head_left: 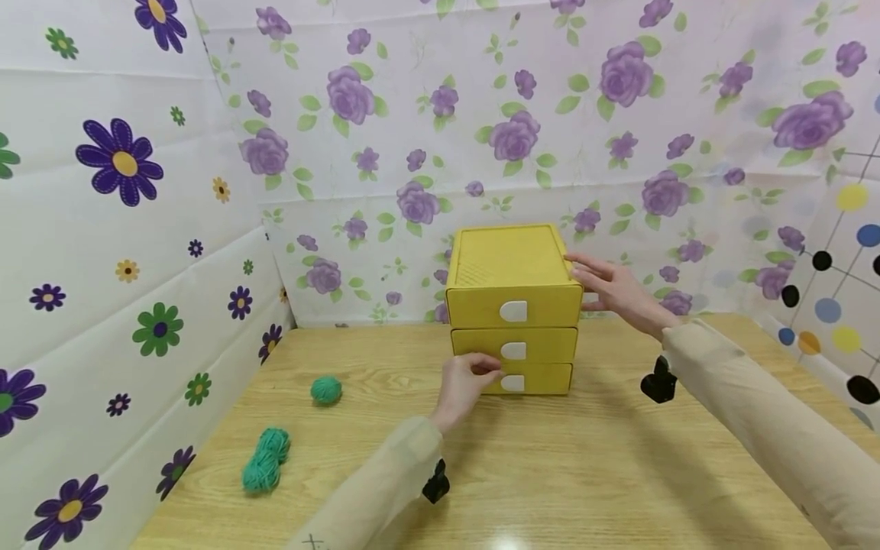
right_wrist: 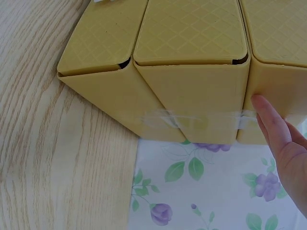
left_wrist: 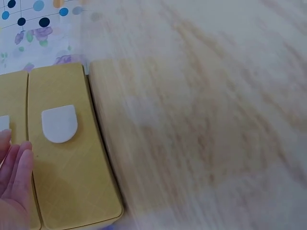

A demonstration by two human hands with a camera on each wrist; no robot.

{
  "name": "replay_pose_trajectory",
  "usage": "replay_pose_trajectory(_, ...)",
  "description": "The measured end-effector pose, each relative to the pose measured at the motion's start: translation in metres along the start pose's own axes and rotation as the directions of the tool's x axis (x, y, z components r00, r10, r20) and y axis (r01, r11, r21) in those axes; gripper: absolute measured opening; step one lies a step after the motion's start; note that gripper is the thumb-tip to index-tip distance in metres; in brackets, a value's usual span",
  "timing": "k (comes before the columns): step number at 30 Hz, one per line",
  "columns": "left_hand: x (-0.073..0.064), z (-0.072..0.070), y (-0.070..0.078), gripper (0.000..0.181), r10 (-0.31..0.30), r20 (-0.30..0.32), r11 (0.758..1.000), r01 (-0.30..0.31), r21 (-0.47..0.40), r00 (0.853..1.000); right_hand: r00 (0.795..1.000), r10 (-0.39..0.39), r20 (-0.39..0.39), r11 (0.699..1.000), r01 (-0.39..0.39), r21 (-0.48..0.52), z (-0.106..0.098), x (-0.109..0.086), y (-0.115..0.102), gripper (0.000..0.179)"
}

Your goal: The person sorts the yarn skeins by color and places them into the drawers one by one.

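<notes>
A yellow three-drawer cabinet [head_left: 510,307] stands on the table, its drawers closed, each with a white tab handle. My left hand [head_left: 464,383] is in front of the lower two drawers, thumb and forefinger close together. In the left wrist view, its fingertips [left_wrist: 24,152] are right by the middle drawer's white handle [left_wrist: 4,122], partly hidden at the frame edge. The bottom handle [left_wrist: 60,123] shows in full. My right hand [head_left: 614,289] rests along the cabinet's right side near the top, its fingers [right_wrist: 269,117] extended against the top unit.
A small green yarn ball [head_left: 326,390] and a longer green yarn skein [head_left: 266,460] lie on the wooden table [head_left: 564,473] to the left. Flowered sheets [head_left: 385,252] line the back and left side; a dotted sheet [head_left: 835,336] hangs at right.
</notes>
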State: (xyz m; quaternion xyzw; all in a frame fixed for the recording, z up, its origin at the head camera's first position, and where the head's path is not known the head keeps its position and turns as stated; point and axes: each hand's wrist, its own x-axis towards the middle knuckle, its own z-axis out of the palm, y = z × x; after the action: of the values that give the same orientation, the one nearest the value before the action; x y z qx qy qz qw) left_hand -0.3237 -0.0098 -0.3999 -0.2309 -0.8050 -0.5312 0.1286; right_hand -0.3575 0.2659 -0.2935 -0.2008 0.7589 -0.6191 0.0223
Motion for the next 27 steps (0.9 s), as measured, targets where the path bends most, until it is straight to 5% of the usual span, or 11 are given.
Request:
replay_pose_trajectory(12, -0.005, 0.006, -0.011, 0.007, -0.024, 0.009, 0.997, 0.024, 0.069, 1.0, 1.0, -0.007, -0.003, 1.0, 0.007, -0.001, 0.0, 0.0, 0.0, 0.057)
replay_pose_trajectory(27, -0.004, 0.015, -0.02, 0.006, -0.044, -0.02, 0.997, 0.045, 0.055, 0.999, 1.0, -0.008, -0.007, 1.0, 0.008, -0.001, 0.0, -0.001, 0.001, 0.057)
